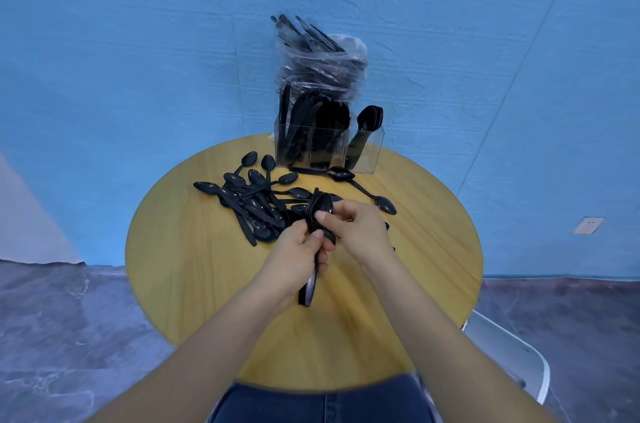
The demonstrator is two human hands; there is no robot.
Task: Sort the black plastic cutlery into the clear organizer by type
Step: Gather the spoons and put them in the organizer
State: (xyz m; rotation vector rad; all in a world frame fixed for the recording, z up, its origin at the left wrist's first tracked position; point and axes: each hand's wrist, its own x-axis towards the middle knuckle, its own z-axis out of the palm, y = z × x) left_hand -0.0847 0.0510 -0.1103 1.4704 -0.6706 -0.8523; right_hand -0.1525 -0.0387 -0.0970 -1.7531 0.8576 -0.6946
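Observation:
Over the middle of the round wooden table (194, 270), my left hand (294, 260) grips a stack of black plastic spoons (320, 209) by their handles, whose ends stick out below at the handle ends (306, 293). My right hand (356, 228) pinches the bowl end of that stack with thumb and fingers. A pile of loose black spoons (249, 201) lies on the table to the left. The clear organizer (329, 145) stands at the table's far edge; its left and middle compartments hold black cutlery, its right one holds spoons (370, 119).
A clear plastic bag of black cutlery (318, 59) stands behind the organizer against the blue wall. Two loose spoons (363, 189) lie in front of the organizer at the right. A white chair (512, 353) is at the table's near right.

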